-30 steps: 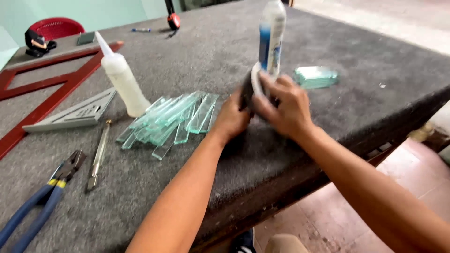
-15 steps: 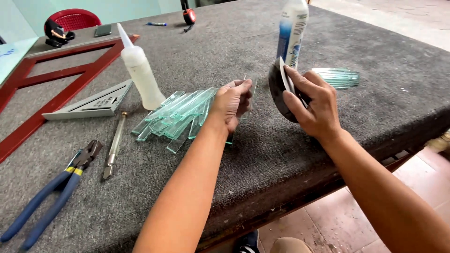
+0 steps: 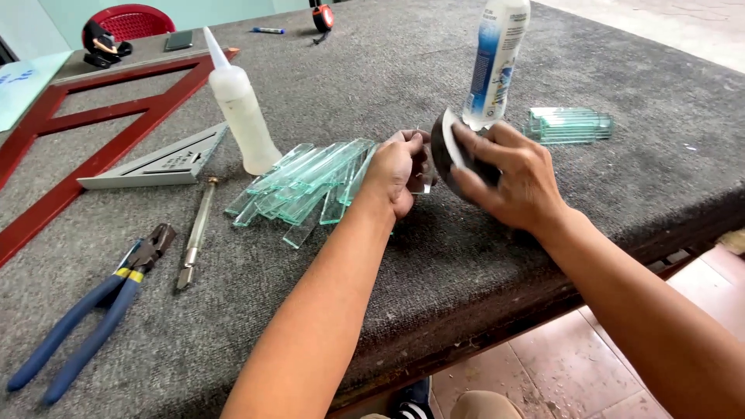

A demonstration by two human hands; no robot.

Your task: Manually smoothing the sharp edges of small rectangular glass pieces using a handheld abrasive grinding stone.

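Note:
My left hand (image 3: 397, 171) is closed around a small clear glass strip (image 3: 423, 180), held just above the grey felt-covered table (image 3: 434, 264). My right hand (image 3: 508, 174) grips a dark round sanding block (image 3: 448, 151) with a pale face and holds it against the strip's edge. A loose pile of several greenish glass strips (image 3: 306, 186) lies just left of my left hand. A neat stack of glass strips (image 3: 570, 124) lies to the right, beyond my right hand.
A white and blue bottle (image 3: 497, 62) stands behind my right hand. A white squeeze bottle (image 3: 240, 109), a grey triangular square (image 3: 159, 163), a glass cutter (image 3: 194, 233), blue-handled pliers (image 3: 93, 310) and a red frame (image 3: 85, 155) lie to the left. The table edge (image 3: 543, 302) runs close to me.
My two hands came apart half a second ago and have now closed together again, with the sanding block back against the glass strip. The view has shifted slightly.

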